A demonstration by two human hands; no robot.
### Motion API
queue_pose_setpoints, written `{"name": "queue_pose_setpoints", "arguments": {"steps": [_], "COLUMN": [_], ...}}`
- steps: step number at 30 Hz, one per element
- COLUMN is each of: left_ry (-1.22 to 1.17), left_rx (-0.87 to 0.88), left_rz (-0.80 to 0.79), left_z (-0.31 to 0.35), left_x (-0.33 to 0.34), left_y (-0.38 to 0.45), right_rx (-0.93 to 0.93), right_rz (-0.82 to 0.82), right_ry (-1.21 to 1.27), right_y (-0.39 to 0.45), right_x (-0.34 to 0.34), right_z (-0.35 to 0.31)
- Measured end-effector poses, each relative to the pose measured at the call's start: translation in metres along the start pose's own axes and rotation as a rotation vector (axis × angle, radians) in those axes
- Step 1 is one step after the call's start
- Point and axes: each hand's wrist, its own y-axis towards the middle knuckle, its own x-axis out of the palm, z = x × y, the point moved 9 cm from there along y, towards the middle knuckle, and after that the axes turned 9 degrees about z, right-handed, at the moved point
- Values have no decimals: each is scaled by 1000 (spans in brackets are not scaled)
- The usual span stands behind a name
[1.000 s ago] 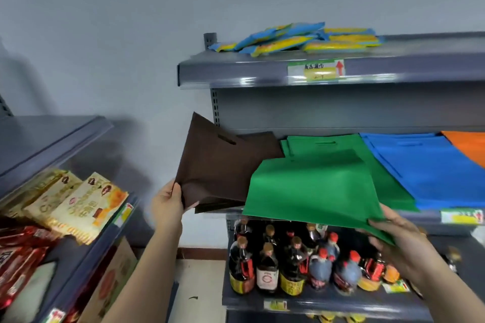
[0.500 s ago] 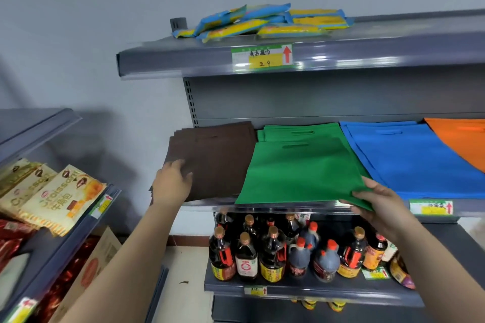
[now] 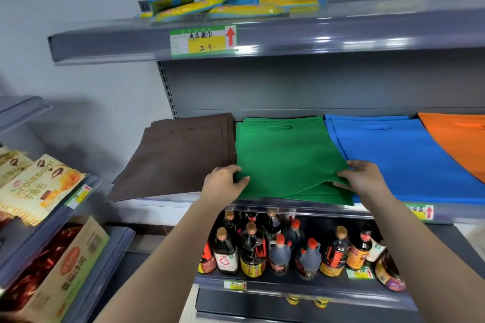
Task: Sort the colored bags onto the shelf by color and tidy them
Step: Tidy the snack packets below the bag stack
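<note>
Head view: orange bags (image 3: 456, 139) cut off.

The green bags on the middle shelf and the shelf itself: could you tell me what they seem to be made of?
The green bags look like thin non-woven fabric: matte, no gloss, lying flat in limp sheets with a die-cut handle slot. The weave is too fine to confirm. The shelf looks like grey painted metal, with a smooth, glossy front edge that reflects the lights; that edge strip could also be plastic.
</note>
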Motion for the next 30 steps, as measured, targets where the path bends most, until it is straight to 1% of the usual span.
{"name": "queue_pose_setpoints", "arguments": {"steps": [1,3,4,5,6,7,11,14,20,23,27,30], "left_ry": [11,29,53,98,155,203,347,475,682,770,865,951], "left_rx": [-1,-2,7,23,41,47,2,-81,-292,-424,-566,-656], "left_rz": [-3,20,53,104,165,226,382,475,574,580,585,501], "left_z": [2,5,7,7,7,5,-18,-56,-141,-182,-228,-264], "left_x": [3,3,-1,-10,-22,-37,-104,-166,-278,-323,-377,-403], "left_y": [2,5,5,6,6,5,-3,-24,-108,-162,-236,-284], "right_rx": [-64,-272,-384,-488,-588,-667,-981,-1224,-1602,-1736,-1854,-1904], "right_rz": [28,79,116,164,205,204,-28,-169,-388,-496,-622,-708], "right_ry": [-136,-581,-816,-975,-1054,-1085,-1116,-1097,-918,-826,-690,-604], "right_y": [4,5,1,-4,-11,-19,-57,-110,-247,-321,-421,-485], "right_x": [-4,-8,-7,-5,0,10,88,161,283,332,386,425], "right_z": [-3,-18,-28,-40,-54,-68,-105,-134,-180,-193,-200,-198]}}
